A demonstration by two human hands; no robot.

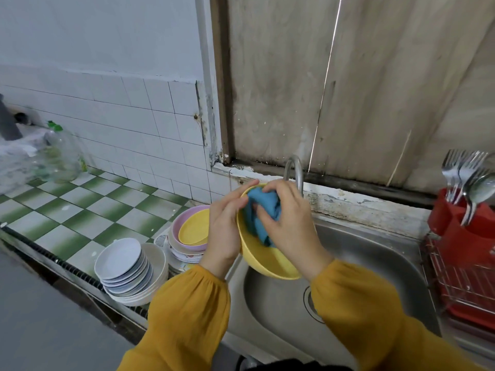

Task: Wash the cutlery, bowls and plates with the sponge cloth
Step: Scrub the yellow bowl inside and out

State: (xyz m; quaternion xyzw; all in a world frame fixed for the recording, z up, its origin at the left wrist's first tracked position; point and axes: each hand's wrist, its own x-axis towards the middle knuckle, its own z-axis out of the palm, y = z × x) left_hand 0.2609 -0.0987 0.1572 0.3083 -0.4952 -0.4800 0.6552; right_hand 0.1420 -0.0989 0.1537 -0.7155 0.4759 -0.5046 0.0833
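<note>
Over the sink (369, 253), above its left rim, a bowl (267, 263) is held tilted, with its yellow hollow turned toward the person. The bowl's left rim is gripped by the left hand (227, 223), whose fingers are curled over the upper edge while the thumb lies inside. A blue cloth (263, 210) is bunched inside the bowl, against its upper wall. The cloth is clutched by the right hand (289, 218), fingers bent round it and pressed into the bowl. Both forearms are covered by mustard sleeves (187, 311).

Behind the sink, just past the hands, a curved tap (294, 170) is seen; whether water runs cannot be told. The drain (310, 303) is partly hidden by the right sleeve.

Left of the sink, on a green-and-white counter (80, 210), a white stack (120, 261) of small dishes is set in larger bowls. Between that stack and the sink, a pink bowl (176, 231) is placed on a pile of plates (182, 254), and a yellow plate (194, 228) is laid inside it. Far left of the sink, a glass jar (61, 159) is stood by the tiled wall.

Right of the sink, a red rack (468, 285) is placed, and forks (455, 167) and a spoon (482, 188) are stood upright in its holder (455, 215).
</note>
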